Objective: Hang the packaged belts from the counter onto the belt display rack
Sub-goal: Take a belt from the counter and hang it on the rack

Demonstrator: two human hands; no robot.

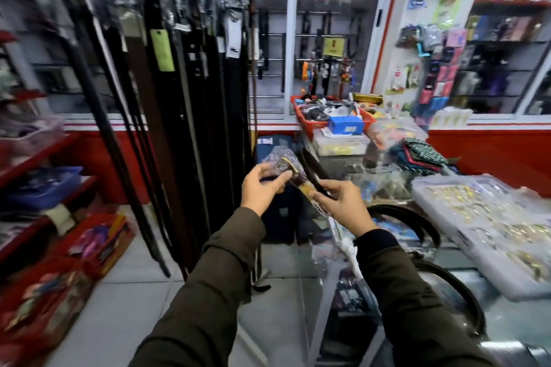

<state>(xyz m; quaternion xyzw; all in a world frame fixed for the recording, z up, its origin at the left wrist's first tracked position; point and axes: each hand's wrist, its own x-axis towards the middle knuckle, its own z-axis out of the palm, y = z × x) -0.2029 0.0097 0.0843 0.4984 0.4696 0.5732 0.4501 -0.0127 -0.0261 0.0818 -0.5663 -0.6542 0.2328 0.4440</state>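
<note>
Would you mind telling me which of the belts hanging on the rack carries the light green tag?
The brown belt near the rack's middle; its light green tag is rectangular, unlike the white tags further right.

A red basket (307, 124) heaped with small goods sits at the far end of the glass top, a blue box (345, 125) just in front of it. Nearer, clear plastic trays (483, 211) hold what look like gold-coloured trinkets, though blur hides the detail. Folded striped cloth (417, 153) lies between basket and trays. Red shelves (35, 158) at the left carry a blue tub (44, 188).
</note>
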